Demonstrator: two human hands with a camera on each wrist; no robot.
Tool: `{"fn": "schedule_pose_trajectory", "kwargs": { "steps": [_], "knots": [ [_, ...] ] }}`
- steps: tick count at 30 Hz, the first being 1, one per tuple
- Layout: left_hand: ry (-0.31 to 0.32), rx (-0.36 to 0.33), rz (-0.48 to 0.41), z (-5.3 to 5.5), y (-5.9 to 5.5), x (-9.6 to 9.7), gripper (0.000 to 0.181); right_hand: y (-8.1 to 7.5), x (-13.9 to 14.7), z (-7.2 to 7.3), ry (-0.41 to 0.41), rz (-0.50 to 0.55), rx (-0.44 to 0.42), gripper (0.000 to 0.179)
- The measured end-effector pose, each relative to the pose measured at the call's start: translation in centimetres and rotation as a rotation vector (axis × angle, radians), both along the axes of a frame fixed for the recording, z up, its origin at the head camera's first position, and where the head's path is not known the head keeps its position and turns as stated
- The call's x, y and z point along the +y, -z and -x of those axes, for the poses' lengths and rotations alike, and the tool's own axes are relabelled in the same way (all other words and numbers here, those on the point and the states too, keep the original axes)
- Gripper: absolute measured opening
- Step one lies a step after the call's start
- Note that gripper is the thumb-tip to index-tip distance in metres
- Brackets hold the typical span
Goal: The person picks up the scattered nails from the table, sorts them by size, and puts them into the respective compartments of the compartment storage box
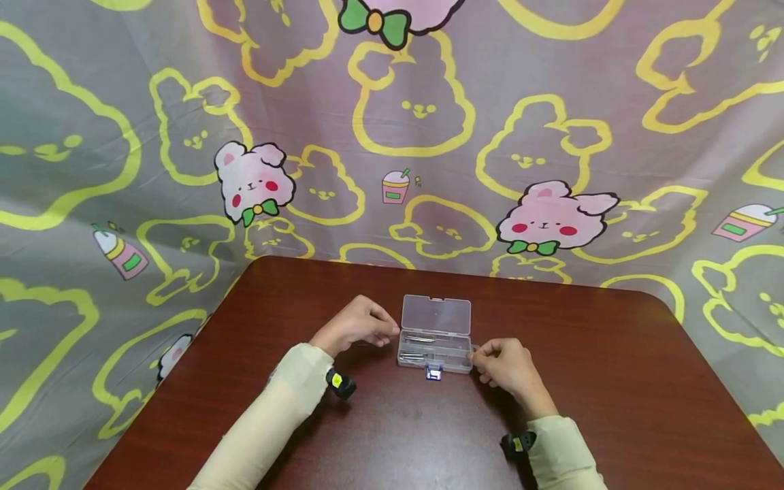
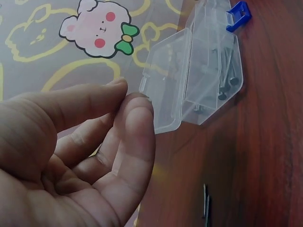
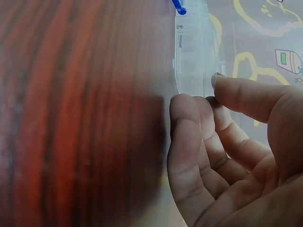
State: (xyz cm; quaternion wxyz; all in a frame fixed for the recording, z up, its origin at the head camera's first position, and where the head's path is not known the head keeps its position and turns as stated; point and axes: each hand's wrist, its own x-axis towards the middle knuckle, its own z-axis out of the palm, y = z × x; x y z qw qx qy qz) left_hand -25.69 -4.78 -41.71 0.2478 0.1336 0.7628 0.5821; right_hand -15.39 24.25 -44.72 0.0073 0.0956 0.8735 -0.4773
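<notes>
A clear plastic box with a blue latch sits on the table, its lid raised toward the back. Several nails lie in its compartments. My left hand is beside the box's left end, fingers loosely bent and thumb near the index fingertip. No thing shows between those fingertips. On the other side, my right hand holds the box's right end between thumb and bent fingers. Below the left hand, a pair of thin metal pieces lies on the table.
The dark brown wooden table extends around the box on every side. Behind it hangs a grey cloth printed with rabbits and drink cups. A black strap with a small device circles each wrist.
</notes>
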Motion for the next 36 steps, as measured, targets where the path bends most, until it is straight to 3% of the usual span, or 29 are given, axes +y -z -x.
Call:
{"fn": "schedule_pose_trajectory", "kwargs": {
  "steps": [16,26,36],
  "knots": [
    [-0.05,0.0,0.002,0.1,1.0,-2.1,0.008,0.2,0.1,0.1,0.008,-0.017,-0.008,0.017],
    [-0.083,0.023,0.083,0.3,1.5,-3.2,0.005,0.3,-0.1,0.1,0.001,-0.008,0.007,0.017],
    [-0.11,0.142,0.224,-0.1,2.0,-4.2,0.005,0.3,0.0,0.1,0.004,-0.007,0.009,0.016]
  ]
}}
